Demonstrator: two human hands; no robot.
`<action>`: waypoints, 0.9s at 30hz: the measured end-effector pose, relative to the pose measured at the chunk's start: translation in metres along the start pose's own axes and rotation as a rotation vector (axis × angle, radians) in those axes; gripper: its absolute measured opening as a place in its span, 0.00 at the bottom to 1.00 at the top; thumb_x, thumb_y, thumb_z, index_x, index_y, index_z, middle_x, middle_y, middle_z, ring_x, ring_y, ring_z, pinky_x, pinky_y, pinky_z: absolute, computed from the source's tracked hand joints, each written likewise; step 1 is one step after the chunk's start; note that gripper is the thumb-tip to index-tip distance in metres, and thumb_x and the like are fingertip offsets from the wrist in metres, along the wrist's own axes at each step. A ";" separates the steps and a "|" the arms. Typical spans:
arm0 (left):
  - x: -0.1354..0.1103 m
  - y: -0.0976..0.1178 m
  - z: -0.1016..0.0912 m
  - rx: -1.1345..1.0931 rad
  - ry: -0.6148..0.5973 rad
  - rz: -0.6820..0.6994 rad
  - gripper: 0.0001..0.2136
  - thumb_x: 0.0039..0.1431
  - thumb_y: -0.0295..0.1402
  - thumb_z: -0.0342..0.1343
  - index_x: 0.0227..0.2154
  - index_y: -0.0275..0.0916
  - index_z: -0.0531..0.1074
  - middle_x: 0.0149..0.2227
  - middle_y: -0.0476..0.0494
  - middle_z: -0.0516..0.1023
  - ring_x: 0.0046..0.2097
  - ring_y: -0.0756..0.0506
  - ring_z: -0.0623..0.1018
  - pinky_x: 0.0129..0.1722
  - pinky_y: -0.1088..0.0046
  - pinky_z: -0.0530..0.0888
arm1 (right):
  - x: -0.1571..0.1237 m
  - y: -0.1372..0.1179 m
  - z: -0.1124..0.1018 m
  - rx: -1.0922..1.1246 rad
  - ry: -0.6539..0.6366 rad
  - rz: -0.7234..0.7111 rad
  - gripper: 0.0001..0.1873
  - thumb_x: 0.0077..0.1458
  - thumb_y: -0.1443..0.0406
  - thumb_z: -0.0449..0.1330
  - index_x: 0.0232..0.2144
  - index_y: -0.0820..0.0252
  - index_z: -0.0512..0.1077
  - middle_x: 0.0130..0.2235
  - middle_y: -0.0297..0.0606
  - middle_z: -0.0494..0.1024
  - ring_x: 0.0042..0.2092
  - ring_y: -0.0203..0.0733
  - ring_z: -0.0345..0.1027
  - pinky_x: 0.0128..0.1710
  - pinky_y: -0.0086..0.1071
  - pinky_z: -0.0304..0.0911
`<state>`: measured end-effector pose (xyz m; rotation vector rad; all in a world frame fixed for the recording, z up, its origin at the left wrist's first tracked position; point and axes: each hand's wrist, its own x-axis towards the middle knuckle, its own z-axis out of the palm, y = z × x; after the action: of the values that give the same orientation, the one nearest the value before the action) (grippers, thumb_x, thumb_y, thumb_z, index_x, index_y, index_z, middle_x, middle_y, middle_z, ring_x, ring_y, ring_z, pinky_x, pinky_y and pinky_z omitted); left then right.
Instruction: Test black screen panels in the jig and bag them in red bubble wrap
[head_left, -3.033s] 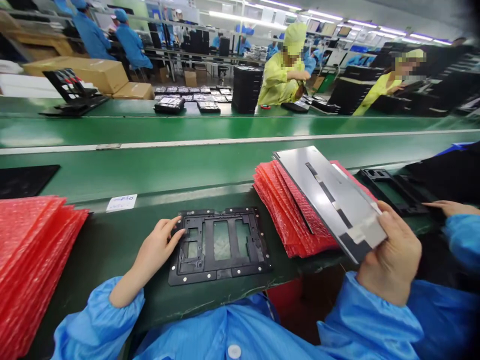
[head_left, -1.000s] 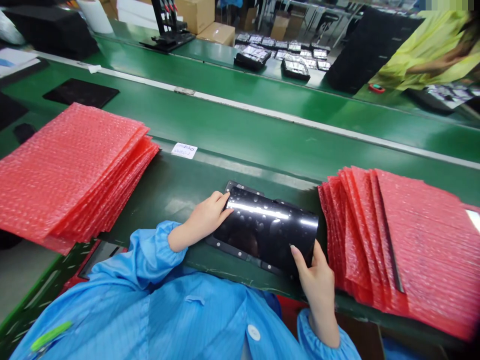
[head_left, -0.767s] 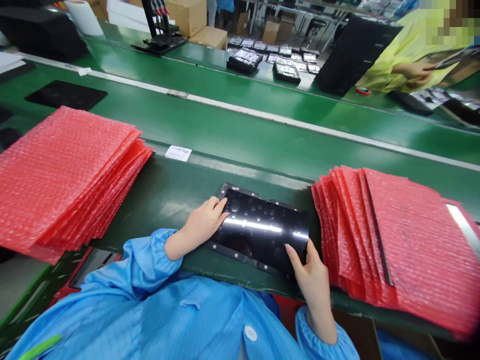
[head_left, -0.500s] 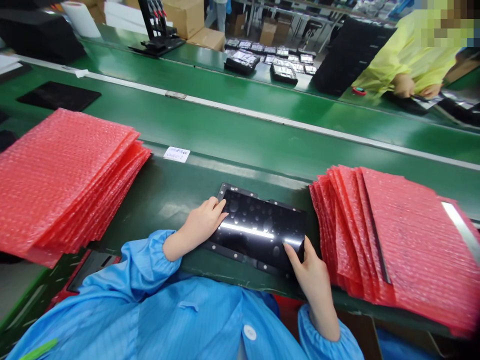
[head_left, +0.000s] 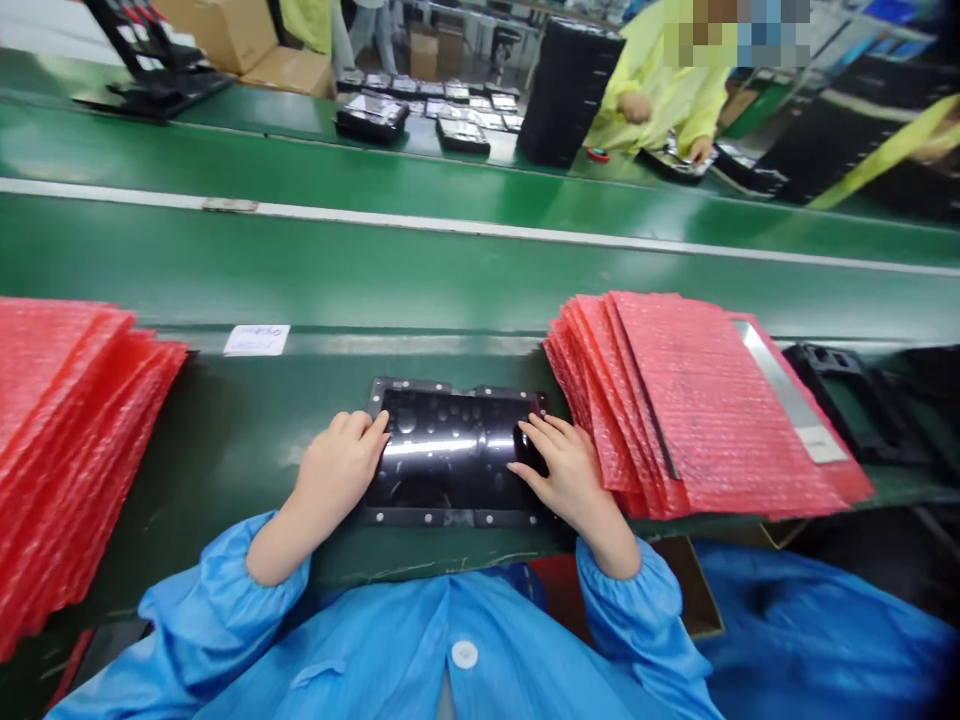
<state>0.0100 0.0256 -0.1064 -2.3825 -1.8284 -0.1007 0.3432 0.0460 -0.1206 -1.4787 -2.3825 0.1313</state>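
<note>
A glossy black panel (head_left: 450, 450) lies flat in a black frame fixture (head_left: 420, 518) on the dark bench in front of me. My left hand (head_left: 339, 470) rests on the panel's left edge, fingers curled loosely over it. On the panel's right edge lies my right hand (head_left: 561, 468), its fingers spread and pressing down. Neither hand holds anything.
A fanned stack of red bubble-wrap bags (head_left: 675, 400) sits right of the fixture, with a grey strip (head_left: 787, 400) on top. Another red stack (head_left: 67, 420) lies at the left. A white label (head_left: 256, 340), the green conveyor (head_left: 450, 270), black trays (head_left: 855, 400) and workers in yellow (head_left: 660, 90) are beyond.
The panel has settled flat into the fixture. My right hand moved from gripping the panel's lower right corner to lying spread on its right edge. My head turned right.
</note>
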 end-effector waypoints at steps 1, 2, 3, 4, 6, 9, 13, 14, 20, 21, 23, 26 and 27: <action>0.000 -0.001 0.000 0.012 0.008 0.016 0.19 0.69 0.34 0.42 0.53 0.33 0.73 0.42 0.34 0.78 0.41 0.38 0.75 0.34 0.62 0.72 | -0.001 -0.001 -0.002 0.017 -0.014 0.023 0.28 0.57 0.56 0.63 0.57 0.63 0.70 0.57 0.51 0.73 0.60 0.60 0.62 0.58 0.58 0.58; -0.001 -0.002 0.001 0.013 0.020 0.032 0.18 0.69 0.33 0.43 0.53 0.33 0.73 0.45 0.32 0.78 0.44 0.36 0.75 0.37 0.59 0.72 | -0.002 -0.002 -0.004 0.035 -0.034 0.040 0.30 0.56 0.57 0.63 0.58 0.63 0.68 0.59 0.51 0.72 0.61 0.61 0.61 0.59 0.60 0.56; -0.002 -0.003 0.003 0.004 0.034 0.049 0.18 0.69 0.33 0.43 0.53 0.34 0.73 0.49 0.31 0.78 0.48 0.34 0.75 0.42 0.55 0.72 | -0.003 -0.002 -0.006 0.056 -0.062 0.048 0.33 0.55 0.57 0.63 0.60 0.63 0.66 0.60 0.52 0.70 0.62 0.61 0.59 0.60 0.60 0.55; -0.004 -0.005 0.006 -0.016 0.048 0.067 0.18 0.69 0.33 0.43 0.55 0.34 0.72 0.54 0.31 0.75 0.53 0.32 0.73 0.48 0.50 0.70 | -0.005 -0.002 -0.008 0.079 -0.094 0.050 0.35 0.55 0.56 0.64 0.62 0.63 0.64 0.62 0.52 0.68 0.64 0.61 0.57 0.61 0.60 0.54; -0.009 -0.011 0.012 -0.077 0.044 0.121 0.22 0.68 0.40 0.46 0.59 0.34 0.68 0.63 0.31 0.67 0.62 0.29 0.65 0.57 0.40 0.60 | -0.010 -0.002 -0.011 0.123 -0.161 0.040 0.41 0.53 0.56 0.66 0.65 0.63 0.59 0.66 0.53 0.61 0.68 0.60 0.50 0.63 0.60 0.53; -0.016 -0.020 0.023 -0.167 -0.051 0.179 0.40 0.58 0.56 0.51 0.66 0.33 0.56 0.68 0.28 0.55 0.67 0.27 0.57 0.59 0.34 0.55 | -0.014 0.000 -0.011 0.160 -0.211 0.035 0.47 0.50 0.55 0.68 0.66 0.64 0.56 0.68 0.54 0.56 0.70 0.58 0.45 0.64 0.56 0.53; -0.021 -0.024 0.027 -0.178 -0.152 0.117 0.47 0.54 0.61 0.51 0.68 0.34 0.50 0.69 0.30 0.50 0.69 0.28 0.54 0.59 0.33 0.56 | -0.015 0.001 -0.009 0.153 -0.198 0.072 0.46 0.49 0.57 0.70 0.66 0.61 0.58 0.68 0.50 0.58 0.69 0.57 0.47 0.64 0.54 0.55; -0.022 -0.024 0.027 -0.169 -0.154 0.107 0.45 0.55 0.61 0.50 0.68 0.34 0.50 0.70 0.31 0.50 0.69 0.29 0.53 0.59 0.33 0.55 | -0.014 0.001 -0.010 0.146 -0.198 0.072 0.46 0.48 0.58 0.71 0.65 0.61 0.58 0.67 0.51 0.58 0.69 0.57 0.48 0.64 0.54 0.56; -0.022 -0.012 0.026 -0.135 -0.119 0.088 0.39 0.62 0.58 0.41 0.68 0.34 0.51 0.69 0.33 0.51 0.69 0.31 0.54 0.61 0.36 0.55 | 0.013 -0.028 -0.017 -0.058 -0.156 0.125 0.40 0.48 0.54 0.71 0.59 0.66 0.67 0.59 0.58 0.70 0.59 0.65 0.64 0.57 0.61 0.59; -0.022 -0.008 0.026 -0.128 -0.112 0.069 0.38 0.63 0.57 0.40 0.68 0.34 0.52 0.69 0.33 0.51 0.69 0.31 0.54 0.61 0.36 0.56 | 0.021 -0.036 -0.016 -0.089 -0.134 0.126 0.37 0.49 0.54 0.69 0.58 0.64 0.67 0.58 0.57 0.72 0.57 0.65 0.67 0.56 0.62 0.59; -0.021 -0.001 0.027 -0.120 -0.093 0.034 0.37 0.64 0.56 0.39 0.67 0.34 0.53 0.69 0.32 0.51 0.69 0.30 0.54 0.60 0.36 0.56 | 0.040 -0.052 -0.010 -0.107 -0.092 0.056 0.32 0.53 0.53 0.67 0.57 0.58 0.68 0.57 0.54 0.73 0.56 0.63 0.68 0.53 0.60 0.61; -0.023 0.005 0.032 -0.155 -0.047 -0.019 0.36 0.65 0.54 0.40 0.68 0.33 0.52 0.69 0.31 0.52 0.69 0.31 0.54 0.61 0.35 0.56 | 0.066 -0.069 0.009 -0.049 -0.019 -0.127 0.25 0.56 0.56 0.65 0.54 0.55 0.69 0.54 0.49 0.74 0.55 0.58 0.66 0.52 0.52 0.63; -0.024 0.006 0.035 -0.188 -0.030 -0.040 0.36 0.65 0.53 0.40 0.68 0.33 0.50 0.69 0.30 0.52 0.69 0.31 0.54 0.61 0.36 0.56 | 0.073 -0.072 0.016 -0.028 0.009 -0.153 0.21 0.58 0.58 0.64 0.52 0.56 0.70 0.51 0.48 0.75 0.52 0.55 0.67 0.50 0.48 0.64</action>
<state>0.0087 0.0064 -0.1444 -2.4825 -1.9614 -0.2529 0.2473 0.0795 -0.1008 -1.2996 -2.4892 0.0545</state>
